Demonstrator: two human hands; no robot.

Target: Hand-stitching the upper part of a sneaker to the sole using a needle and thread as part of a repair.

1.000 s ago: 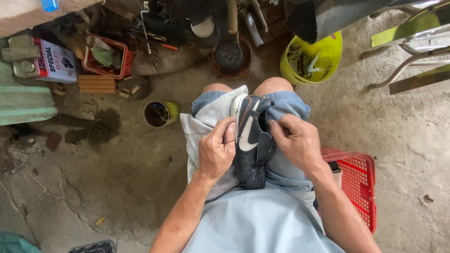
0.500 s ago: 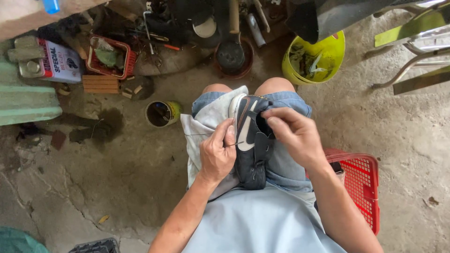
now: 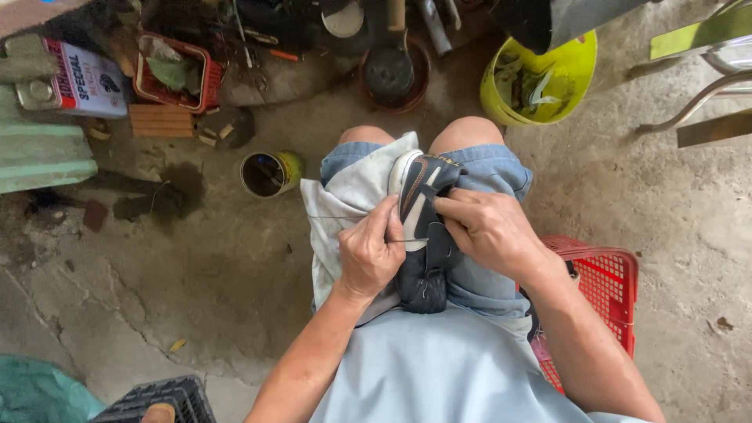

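Note:
A black sneaker [image 3: 423,196] with a white sole edge and an orange stripe lies on its side across my lap, on a pale grey cloth [image 3: 345,196] spread over my denim shorts. My left hand [image 3: 374,254] presses against the shoe's sole side, fingers pinched on a thin needle with a thread running off to the left. My right hand [image 3: 489,229] grips the shoe's upper from the right and holds it steady.
On the concrete floor stand an open tin can [image 3: 266,172] to the left, a yellow bucket [image 3: 576,74] of scraps ahead, a red crate [image 3: 607,286] by my right hip, a red tray [image 3: 200,94] and cluttered tools at the back. A black crate [image 3: 168,395] sits lower left.
My right hand slid from the shoe's toe end down onto its upper. My left hand shifted slightly, and a thread now stretches out to the left.

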